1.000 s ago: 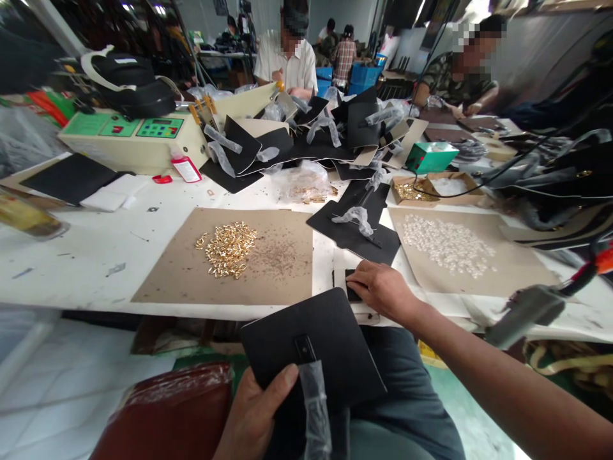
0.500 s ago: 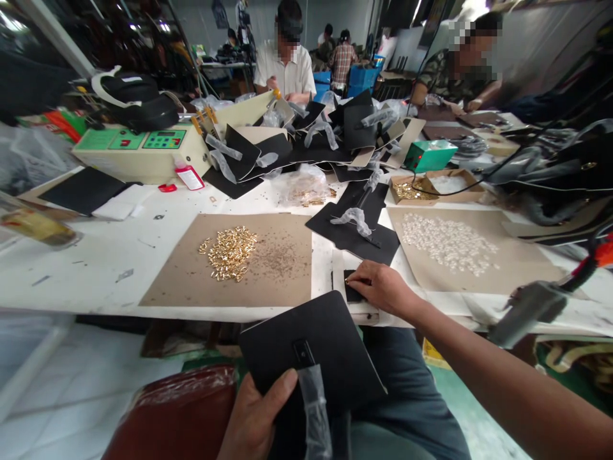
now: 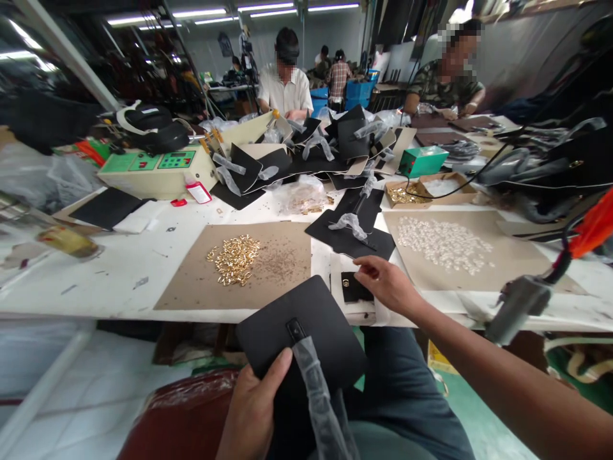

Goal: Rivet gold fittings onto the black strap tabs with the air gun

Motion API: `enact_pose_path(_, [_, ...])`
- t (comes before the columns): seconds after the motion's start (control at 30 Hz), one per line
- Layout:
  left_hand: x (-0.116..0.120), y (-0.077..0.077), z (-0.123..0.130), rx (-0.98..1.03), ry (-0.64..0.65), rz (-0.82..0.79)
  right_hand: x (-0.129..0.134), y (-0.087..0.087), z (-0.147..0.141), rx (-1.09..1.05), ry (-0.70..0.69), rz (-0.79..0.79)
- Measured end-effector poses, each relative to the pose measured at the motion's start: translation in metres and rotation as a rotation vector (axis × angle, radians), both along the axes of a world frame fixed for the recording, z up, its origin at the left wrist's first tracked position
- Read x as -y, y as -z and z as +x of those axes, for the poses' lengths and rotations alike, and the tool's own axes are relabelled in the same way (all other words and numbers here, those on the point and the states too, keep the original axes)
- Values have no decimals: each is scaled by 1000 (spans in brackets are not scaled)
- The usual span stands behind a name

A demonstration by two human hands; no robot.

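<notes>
My left hand [image 3: 256, 399] grips a black panel [image 3: 325, 319] by its lower left side, thumb on top. A strap wrapped in clear plastic [image 3: 313, 377] hangs from a small black tab on the panel. At the table's front edge, a small black pad [image 3: 359, 289] carries a little gold ring [image 3: 345, 283]. Just right of that ring, my right hand [image 3: 385, 284] hovers over the pad, its fingers bent and apart with nothing visible between them. Left of the pad, gold pieces [image 3: 234, 259] lie heaped on brown paper [image 3: 186, 281].
Clear small pieces [image 3: 443, 243] cover another paper at right. Black panels with wrapped straps [image 3: 349, 144] pile up behind. A grey tool [image 3: 520, 310] juts over the right front edge. A green box [image 3: 424, 161] and a cream machine [image 3: 158, 169] stand farther back. People work beyond.
My right hand has lifted off the small pad and opened, leaving the gold ring in view on it. The panel in my left hand has shifted slightly left and up.
</notes>
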State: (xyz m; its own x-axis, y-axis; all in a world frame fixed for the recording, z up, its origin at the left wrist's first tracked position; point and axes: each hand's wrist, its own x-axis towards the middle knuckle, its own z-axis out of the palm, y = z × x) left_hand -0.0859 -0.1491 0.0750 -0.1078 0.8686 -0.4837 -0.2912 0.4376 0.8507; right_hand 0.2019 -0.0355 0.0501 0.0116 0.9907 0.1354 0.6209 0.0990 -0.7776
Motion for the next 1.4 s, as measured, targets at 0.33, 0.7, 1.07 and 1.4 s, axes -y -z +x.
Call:
enact_pose_path(0.33, [0, -40, 12, -409, 163, 211, 96, -96, -71, 43, -395, 229])
enact_pose_path(0.7, [8, -55, 23, -259, 528, 415, 103, -82, -53, -430, -340, -132])
enact_pose_path(1.07, [-32, 43, 58, -282, 510, 340, 129, -8, 2, -900, -193, -753])
enact_pose_path(1.4, [-127, 25, 87, -516, 382, 475, 38, -12, -13, -81, 171, -362])
